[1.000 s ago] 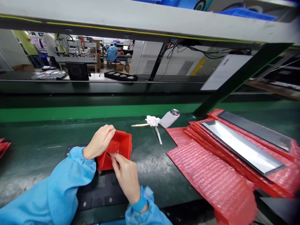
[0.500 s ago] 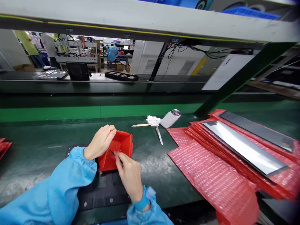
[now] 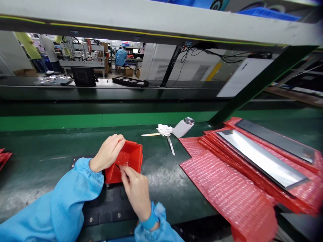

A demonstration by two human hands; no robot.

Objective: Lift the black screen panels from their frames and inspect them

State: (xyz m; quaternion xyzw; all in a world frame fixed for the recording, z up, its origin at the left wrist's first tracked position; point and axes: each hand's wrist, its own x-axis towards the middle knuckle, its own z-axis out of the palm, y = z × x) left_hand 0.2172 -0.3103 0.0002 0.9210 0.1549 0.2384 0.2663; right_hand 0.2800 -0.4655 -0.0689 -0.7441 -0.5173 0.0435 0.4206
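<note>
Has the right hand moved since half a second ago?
Yes: the right hand has shifted slightly left, farther from the white bottle on the bench.

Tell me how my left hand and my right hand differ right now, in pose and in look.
Your left hand grips the left side of the red bin at its rim, while your right hand reaches inside, pinching a thin dark piece. A blue band shows at the right hand's wrist; none shows at the left hand's. Both hands are bare, with blue sleeves behind them.
</note>
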